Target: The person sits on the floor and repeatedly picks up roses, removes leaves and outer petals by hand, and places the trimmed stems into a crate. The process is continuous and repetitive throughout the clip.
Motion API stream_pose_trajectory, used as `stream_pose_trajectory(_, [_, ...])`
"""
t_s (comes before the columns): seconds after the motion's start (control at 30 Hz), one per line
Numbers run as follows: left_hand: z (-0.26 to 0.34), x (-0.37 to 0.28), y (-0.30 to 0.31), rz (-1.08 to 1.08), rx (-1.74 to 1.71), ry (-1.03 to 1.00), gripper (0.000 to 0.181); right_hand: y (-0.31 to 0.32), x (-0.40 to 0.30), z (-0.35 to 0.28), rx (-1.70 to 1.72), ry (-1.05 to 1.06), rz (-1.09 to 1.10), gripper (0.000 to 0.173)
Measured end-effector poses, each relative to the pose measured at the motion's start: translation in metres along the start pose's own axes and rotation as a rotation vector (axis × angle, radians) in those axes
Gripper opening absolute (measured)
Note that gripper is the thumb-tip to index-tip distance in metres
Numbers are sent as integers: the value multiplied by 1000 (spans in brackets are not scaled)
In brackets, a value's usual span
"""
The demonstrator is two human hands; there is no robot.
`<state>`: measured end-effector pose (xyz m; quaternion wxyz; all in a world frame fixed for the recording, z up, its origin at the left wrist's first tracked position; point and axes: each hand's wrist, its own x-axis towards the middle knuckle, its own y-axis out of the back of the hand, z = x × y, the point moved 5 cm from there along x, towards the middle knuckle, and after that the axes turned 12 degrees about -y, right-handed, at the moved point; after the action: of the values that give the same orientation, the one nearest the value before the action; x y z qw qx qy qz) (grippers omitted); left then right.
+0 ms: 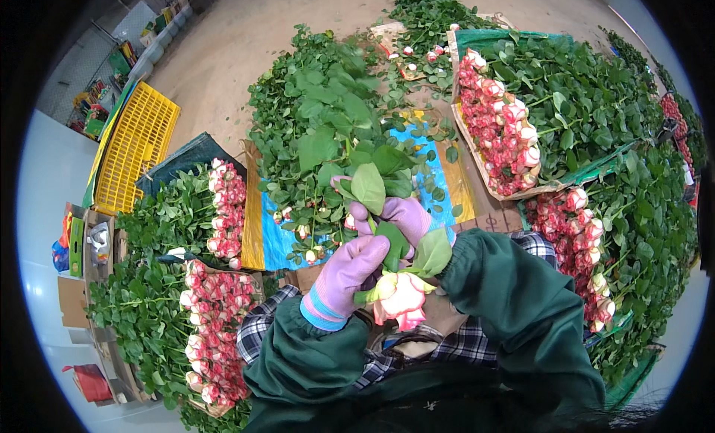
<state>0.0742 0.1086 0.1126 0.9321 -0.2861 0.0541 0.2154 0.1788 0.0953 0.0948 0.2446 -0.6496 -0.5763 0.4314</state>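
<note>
Both my hands wear lilac knit-cuffed gloves and meet on one long rose stem in front of my lap. The rose (401, 300), white with pink petal edges, hangs head-down toward me, its leafy stem pointing away. My left hand (352, 274) pinches the stem just above the bloom, with thumb and fingers closed. Farther up, my right hand (405, 221) is closed around the same stem, partly hidden by leaves. Beyond them a heap of cut roses (313, 109) lies on a blue and yellow plastic sheet (279, 232), blooms facing me.
Bundles of pink-white roses in wraps flank me, at left (218, 332) and right (503, 126). A yellow plastic crate (134, 145) stands at far left, near a wooden shelf (100, 276) with bags. More foliage (435, 14) lies on the floor ahead.
</note>
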Motion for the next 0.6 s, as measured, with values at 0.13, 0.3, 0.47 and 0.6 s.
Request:
stream_pose_trajectory(0.13, [3,3,-14,34,-296,-14,30,23,15,10,22,-41,47,31])
stream_pose_trajectory(0.3, [-2,5,-11,92,-419,4,27,26,18,13,21,-22,18,30])
stream_pose_trajectory(0.47, [3,-1,-10,-17,-280,-24,31,30,11,6,-278,49,46,33])
stream_pose_trajectory(0.6, [-23,-1,-18,-97,68,199,30,73,8,-9,-333,-183,366,57])
